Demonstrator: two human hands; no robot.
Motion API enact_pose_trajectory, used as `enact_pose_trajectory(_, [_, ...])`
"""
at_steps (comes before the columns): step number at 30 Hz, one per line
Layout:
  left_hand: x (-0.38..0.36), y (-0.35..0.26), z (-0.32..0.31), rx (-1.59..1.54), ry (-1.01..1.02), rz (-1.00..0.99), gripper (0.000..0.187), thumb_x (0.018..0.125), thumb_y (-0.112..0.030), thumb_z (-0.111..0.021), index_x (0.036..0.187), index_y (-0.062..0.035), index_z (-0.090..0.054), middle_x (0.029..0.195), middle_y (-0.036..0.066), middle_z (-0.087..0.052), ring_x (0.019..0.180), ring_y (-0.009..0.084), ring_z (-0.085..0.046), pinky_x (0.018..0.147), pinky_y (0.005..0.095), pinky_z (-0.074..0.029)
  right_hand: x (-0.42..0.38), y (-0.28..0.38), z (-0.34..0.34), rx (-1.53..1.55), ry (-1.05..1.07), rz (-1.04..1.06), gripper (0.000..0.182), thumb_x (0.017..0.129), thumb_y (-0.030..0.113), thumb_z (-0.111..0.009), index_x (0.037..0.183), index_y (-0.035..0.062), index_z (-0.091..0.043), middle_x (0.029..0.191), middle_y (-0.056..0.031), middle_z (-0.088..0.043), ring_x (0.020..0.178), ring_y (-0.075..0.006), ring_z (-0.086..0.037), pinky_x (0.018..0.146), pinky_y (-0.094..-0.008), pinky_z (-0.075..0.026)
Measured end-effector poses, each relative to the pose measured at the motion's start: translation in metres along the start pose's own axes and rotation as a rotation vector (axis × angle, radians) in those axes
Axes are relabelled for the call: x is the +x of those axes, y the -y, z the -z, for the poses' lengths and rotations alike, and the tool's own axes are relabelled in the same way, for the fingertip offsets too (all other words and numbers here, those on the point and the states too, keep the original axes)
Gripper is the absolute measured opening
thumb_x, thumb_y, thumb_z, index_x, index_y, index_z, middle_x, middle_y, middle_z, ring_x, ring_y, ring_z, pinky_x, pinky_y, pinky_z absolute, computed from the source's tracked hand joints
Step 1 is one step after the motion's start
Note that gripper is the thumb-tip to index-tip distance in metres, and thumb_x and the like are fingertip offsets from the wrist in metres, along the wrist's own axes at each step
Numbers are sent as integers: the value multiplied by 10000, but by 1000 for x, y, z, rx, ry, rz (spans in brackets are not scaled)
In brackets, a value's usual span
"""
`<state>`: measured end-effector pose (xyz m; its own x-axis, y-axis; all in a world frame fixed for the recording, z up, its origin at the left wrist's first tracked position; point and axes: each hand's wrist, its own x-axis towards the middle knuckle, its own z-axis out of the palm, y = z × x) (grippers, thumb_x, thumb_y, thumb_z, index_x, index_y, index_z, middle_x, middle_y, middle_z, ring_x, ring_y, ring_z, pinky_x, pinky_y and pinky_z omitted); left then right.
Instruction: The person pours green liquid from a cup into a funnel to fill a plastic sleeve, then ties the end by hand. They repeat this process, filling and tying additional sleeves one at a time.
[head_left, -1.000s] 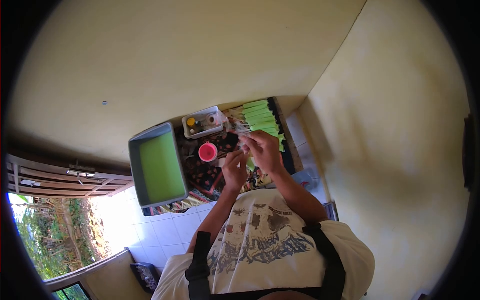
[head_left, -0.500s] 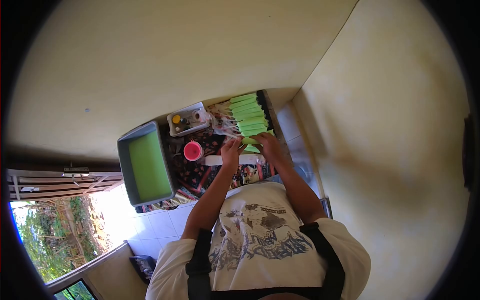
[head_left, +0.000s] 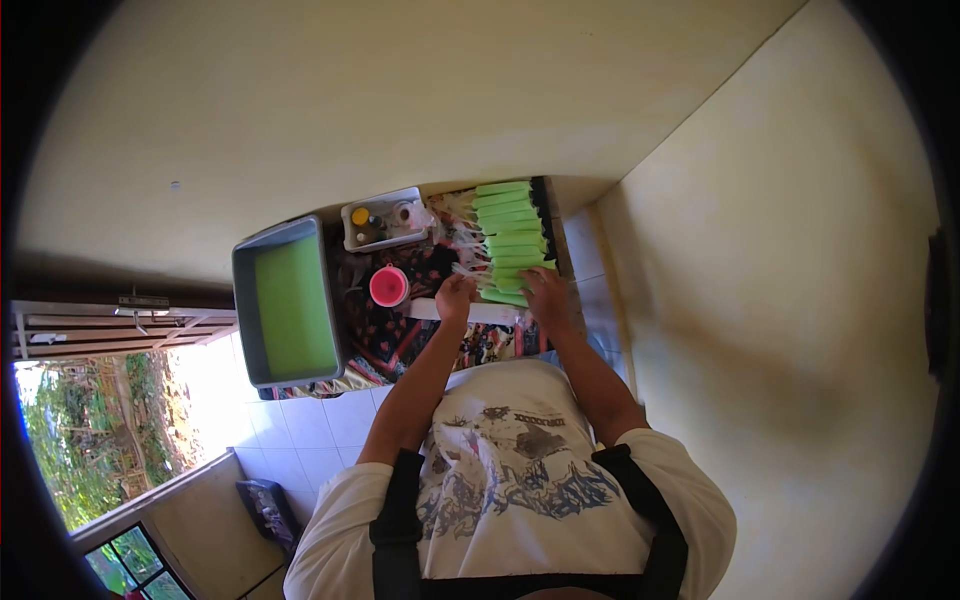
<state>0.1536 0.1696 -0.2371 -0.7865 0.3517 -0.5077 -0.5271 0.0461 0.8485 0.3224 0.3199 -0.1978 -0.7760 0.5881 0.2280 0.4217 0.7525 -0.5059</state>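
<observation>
Several plastic tubes filled with green liquid [head_left: 515, 240] lie side by side in a row, their clear tails pointing left. At the near end of that row, my right hand [head_left: 546, 298] has its thumb and fingers around the right end of one green tube. My left hand [head_left: 456, 298] is closed by the tubes' clear plastic tails [head_left: 470, 272]; whatever its fingertips pinch is too small to make out. Left of it stands a white cup with a pink-red inside [head_left: 388, 286]. A pale flat strip [head_left: 470, 312] lies just below my hands.
At the left, a large grey tub [head_left: 330, 300] holds green liquid [head_left: 292, 305]. A white tray [head_left: 385, 240] with small bottles and a roll stands at the back. Beneath everything is a dark patterned cloth [head_left: 385, 345]. Walls rise behind and to the right.
The green tube held between both hands has come down onto the near end of the row. My hands have moved slightly apart, and the view has shifted a little.
</observation>
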Motion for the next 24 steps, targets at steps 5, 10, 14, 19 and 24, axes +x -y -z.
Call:
enact_pose_trajectory(5, [-32, -40, 29, 492, 20, -432, 282, 949, -32, -759, 1227, 9, -733, 1107, 135, -787, 919, 232, -767, 807, 366, -617, 0, 25, 5, 36, -7, 1, 465, 831, 125, -864, 1284, 139, -758, 1257, -104, -706, 1201, -344, -648, 1006, -484, -515])
enact_pose_trajectory(10, [-87, -112, 90, 663, 169, -827, 300, 918, 61, -699, 1204, -19, -744, 1232, 159, -749, 1116, 349, -728, 950, 418, -594, -6, 104, 14, 225, 48, 41, 358, 884, 114, -830, 1236, 93, -768, 1142, -151, -747, 1092, -360, -710, 945, -473, -562])
enact_pose_trajectory(14, [-96, -136, 150, 694, 92, -1004, 294, 927, 88, -644, 1186, -13, -742, 1245, 171, -738, 1159, 386, -702, 1010, 461, -567, -5, 163, -38, 346, 174, 121, 321, 934, 149, -790, 1247, 86, -759, 1167, -167, -727, 1060, -389, -716, 923, -463, -587])
enact_pose_trajectory(19, [-79, -143, 205, 754, 54, -996, 270, 932, 44, -637, 1170, -17, -749, 1243, 179, -734, 1203, 402, -679, 1061, 494, -541, -5, 197, -106, 151, 254, 129, 325, 905, 223, -817, 1203, 107, -763, 1148, -152, -698, 1036, -371, -718, 883, -473, -592])
enact_pose_trajectory(24, [-67, -149, 233, 750, 180, -946, 261, 913, 28, -654, 1148, -25, -757, 1217, 187, -735, 1189, 414, -674, 1062, 498, -539, -11, 211, -137, 1, 141, 5, 148, 893, 212, -787, 1018, 140, -820, 1110, -101, -729, 1034, -346, -713, 887, -467, -588])
